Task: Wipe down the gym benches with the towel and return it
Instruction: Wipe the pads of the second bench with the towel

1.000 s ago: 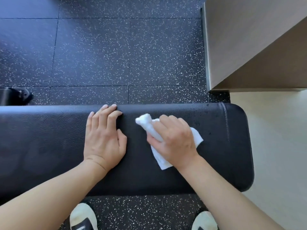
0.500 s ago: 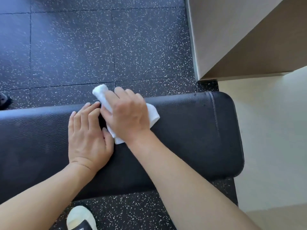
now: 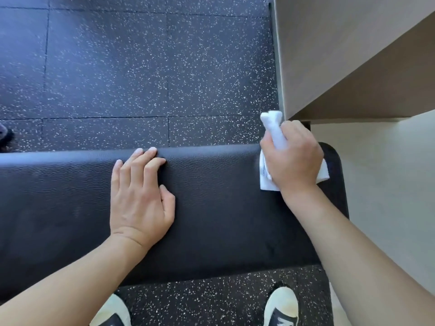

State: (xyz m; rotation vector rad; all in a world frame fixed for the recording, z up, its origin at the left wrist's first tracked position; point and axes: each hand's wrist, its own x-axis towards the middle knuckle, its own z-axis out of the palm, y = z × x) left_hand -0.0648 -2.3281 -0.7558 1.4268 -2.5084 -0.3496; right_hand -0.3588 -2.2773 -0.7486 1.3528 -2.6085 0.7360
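- The left hand [image 3: 141, 198] lies flat on the black tabletop [image 3: 223, 208], fingers straight and close together, bracing.
- The right hand [image 3: 293, 158] has its fingers clamped on the white towel [image 3: 275, 132], pressing it at the tabletop's far right corner.
- Wiping appears under way; the next stroke needs steady downward pressure.

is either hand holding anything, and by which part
The right hand grips the white towel round its bunched middle, one end sticking out above. The left hand lies flat on the bench, holding nothing.

Left hand [image 3: 141, 201] mid-bench [image 3: 223, 208], towel [image 3: 266, 177] under right hand [image 3: 294, 158] — right end, floor [image 3: 141, 78] behind
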